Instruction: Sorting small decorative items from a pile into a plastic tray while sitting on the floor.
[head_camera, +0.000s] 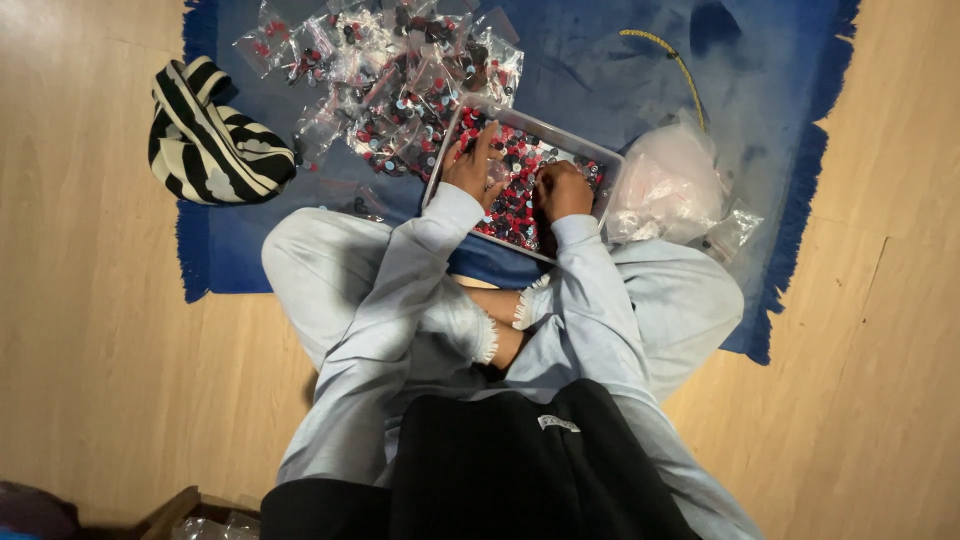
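Left hand (472, 165) lies fingers spread on the buttons; right hand (563, 190) curled beside it, grip unclear. Both in one clear tray (612, 160) of red, black and blue buttons (515, 205), past counting. Tray on blue rug (600, 70), long axis slanting away rightward. Bagged buttons (390, 80) heaped beyond; one striped cloth (210, 140) left.

We found the clear rectangular tray (612, 160) lying tilted on the blue rug (600, 70), filled with small red, black and grey pieces (520, 205).
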